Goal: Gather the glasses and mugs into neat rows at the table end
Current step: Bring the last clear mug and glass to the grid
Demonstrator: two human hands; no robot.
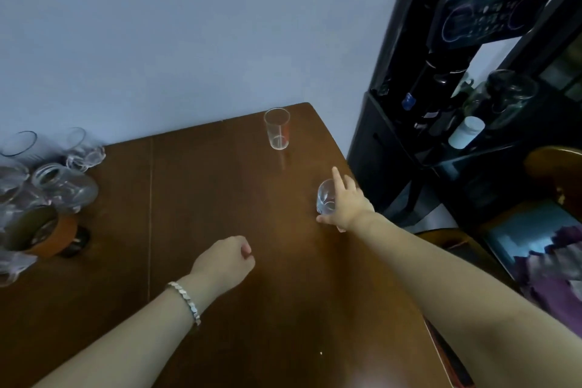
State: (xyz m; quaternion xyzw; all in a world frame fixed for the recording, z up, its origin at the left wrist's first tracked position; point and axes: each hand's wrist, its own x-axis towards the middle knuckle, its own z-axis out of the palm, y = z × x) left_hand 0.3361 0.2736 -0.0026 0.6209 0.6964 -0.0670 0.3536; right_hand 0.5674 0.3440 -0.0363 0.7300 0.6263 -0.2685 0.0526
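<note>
My right hand (pixel 345 203) wrapped around a short clear rounded glass (pixel 326 197) near the brown wooden table's (pixel 220 198) edge, my left hand (pixel 225 263) a loose empty fist, tall clear straight tumbler (pixel 277 128) upright beyond.

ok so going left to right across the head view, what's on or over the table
cluster of glassware at the left edge → left hand, loosely closed and empty → tall glass standing upright near the far edge → small glass → right hand gripping that small glass by the right edge of the table
</note>
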